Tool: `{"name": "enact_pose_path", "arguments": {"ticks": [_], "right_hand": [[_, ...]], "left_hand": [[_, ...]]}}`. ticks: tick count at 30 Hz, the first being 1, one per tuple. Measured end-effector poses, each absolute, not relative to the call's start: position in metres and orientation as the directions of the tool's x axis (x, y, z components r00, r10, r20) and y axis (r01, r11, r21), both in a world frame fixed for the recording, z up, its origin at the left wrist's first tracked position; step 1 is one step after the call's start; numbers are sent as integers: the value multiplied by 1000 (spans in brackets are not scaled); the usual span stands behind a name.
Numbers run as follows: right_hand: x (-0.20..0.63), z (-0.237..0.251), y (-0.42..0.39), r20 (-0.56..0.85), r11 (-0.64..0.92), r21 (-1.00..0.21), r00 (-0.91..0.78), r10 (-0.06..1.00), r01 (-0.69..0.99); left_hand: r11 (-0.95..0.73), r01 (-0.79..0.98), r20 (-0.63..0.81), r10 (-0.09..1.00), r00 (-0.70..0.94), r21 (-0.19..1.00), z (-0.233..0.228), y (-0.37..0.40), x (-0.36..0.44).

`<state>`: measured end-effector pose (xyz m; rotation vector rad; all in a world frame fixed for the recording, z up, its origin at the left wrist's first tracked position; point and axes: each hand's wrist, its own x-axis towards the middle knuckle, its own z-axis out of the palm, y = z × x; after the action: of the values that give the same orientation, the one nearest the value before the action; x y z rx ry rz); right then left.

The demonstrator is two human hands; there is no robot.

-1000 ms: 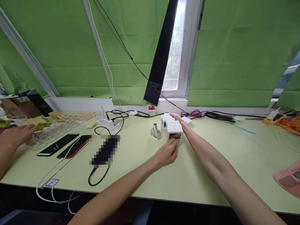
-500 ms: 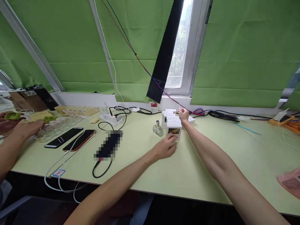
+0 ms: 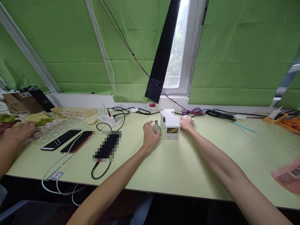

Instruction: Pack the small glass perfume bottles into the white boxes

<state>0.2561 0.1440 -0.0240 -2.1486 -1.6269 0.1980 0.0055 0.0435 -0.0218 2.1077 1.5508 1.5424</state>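
A row of small white boxes [image 3: 172, 134] stands on the pale table, the front one bearing a yellow flower picture. Just left of them is a clear glass perfume bottle [image 3: 156, 123] with a silver cap, upright. My left hand [image 3: 150, 136] is at the bottle, fingers curved and apart around its left and front; a firm grip does not show. My right hand [image 3: 187, 122] reaches along the right side of the row, fingers stretched forward and down over something white, mostly hidden beneath it.
Left of my arm lie phones [image 3: 77, 141] with cables. A power strip [image 3: 109, 119] and black cords run along the wall. A co-worker's hand [image 3: 24, 129] is by an egg tray [image 3: 44, 134] at far left. A pink item [image 3: 288, 176] lies at the right edge.
My left hand has gone from the front box to the perfume bottle on its left. My right hand has come slightly down beside the row, its fingers now more stretched.
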Motion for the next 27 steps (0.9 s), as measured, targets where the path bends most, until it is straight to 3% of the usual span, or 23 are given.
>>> {"name": "enact_pose_path", "arguments": {"ticks": [9,16,22,27], "right_hand": [[243,-17,98,157,-261,-328,325,932,908],[235,-22,48,214,-257,-257,314,925,932],[245,-10,31,278,-285,-361,394,876,888],[268,-15,38,333,-120,-455,293,896,882]], "left_hand": [[-392,580,402,908,120,714,-28,56,-4],[-452,614,471,870,145,647,-20,54,-6],[-463,639,479,863,164,615,-15,46,-2],[-456,616,442,877,188,643,-10,44,-2]]}}
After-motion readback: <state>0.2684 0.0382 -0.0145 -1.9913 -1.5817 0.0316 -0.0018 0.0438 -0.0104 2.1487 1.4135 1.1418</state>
